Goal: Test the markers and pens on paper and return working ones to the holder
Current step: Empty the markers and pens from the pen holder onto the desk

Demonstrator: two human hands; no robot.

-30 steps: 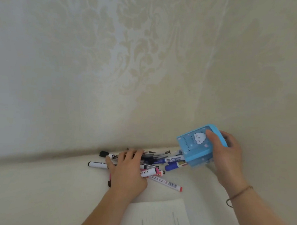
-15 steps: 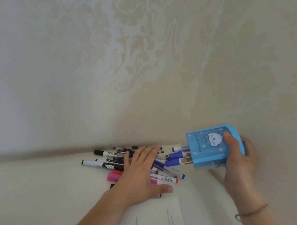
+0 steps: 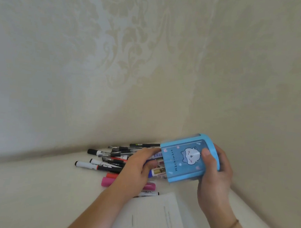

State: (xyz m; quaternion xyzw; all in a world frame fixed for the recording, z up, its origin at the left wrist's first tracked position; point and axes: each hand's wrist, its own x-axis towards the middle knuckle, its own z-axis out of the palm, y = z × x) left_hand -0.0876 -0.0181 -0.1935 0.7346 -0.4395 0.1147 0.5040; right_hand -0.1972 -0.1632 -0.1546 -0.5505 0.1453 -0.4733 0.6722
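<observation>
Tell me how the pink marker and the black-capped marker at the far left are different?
The pink marker is pink all over, while the black-capped marker has a white body with black ends. The pink one looks fatter; the black-capped one looks slimmer. The left hand covers the pink marker's middle, but the black-capped marker lies mostly in the open. Both lie flat on the pale tabletop.

Blue holder (image 3: 183, 162) tipped sideways in right hand (image 3: 214, 179), left hand (image 3: 137, 168) at its mouth (markers (image 3: 105, 164) beneath).
</observation>
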